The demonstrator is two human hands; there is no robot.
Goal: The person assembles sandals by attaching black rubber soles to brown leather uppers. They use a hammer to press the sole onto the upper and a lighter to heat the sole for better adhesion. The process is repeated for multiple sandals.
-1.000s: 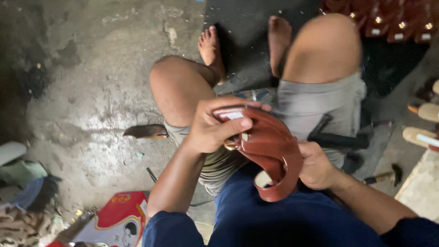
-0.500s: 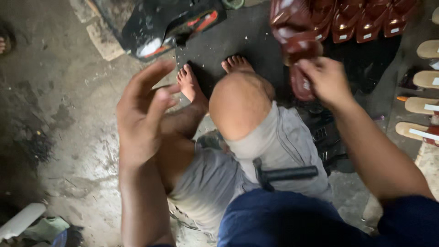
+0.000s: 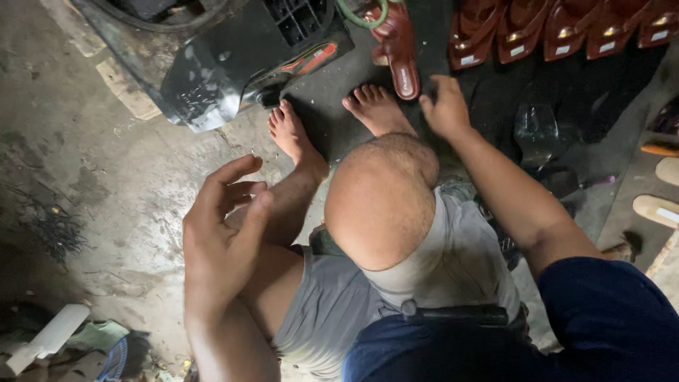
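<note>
Since half a second ago: right hand (image 3: 444, 107), which then carried a brown sandal out toward the row, is now down at the floor with nothing seen in it; left hand (image 3: 225, 233) remains raised over the left thigh, fingers less spread.

Entries, left to right:

1. Pale debris (image 3: 49, 338), scraps and a white strip, at the lower left on the concrete floor (image 3: 113, 170).
2. Left hand: grip released, empty, fingers loosely curled, palm turned inward, held above the bent leg and touching nothing.
3. Black machine housing (image 3: 240, 56), with an orange stripe, upper left, just beyond the toes of the left foot.
4. Brown sandal (image 3: 399, 49), lying on the dark floor mat (image 3: 559, 106) just ahead of the right foot, sole edge toward the camera, a green cord loop over its far end. It sits apart from the row, just left of it.
5. Right hand: grip appears released, knuckles up, fingertips low beside the right foot, near the sandal but not touching it.
6. Row of brown sandals (image 3: 566, 28), standing side by side along the top right edge.
7. Tan soles (image 3: 661, 205), loose at the far right.

Handling note, as a judgement: to set a piece down well, align it parallel to the row with its heel level, and clear the cord first so that it does not drag the sandal askew.
</note>
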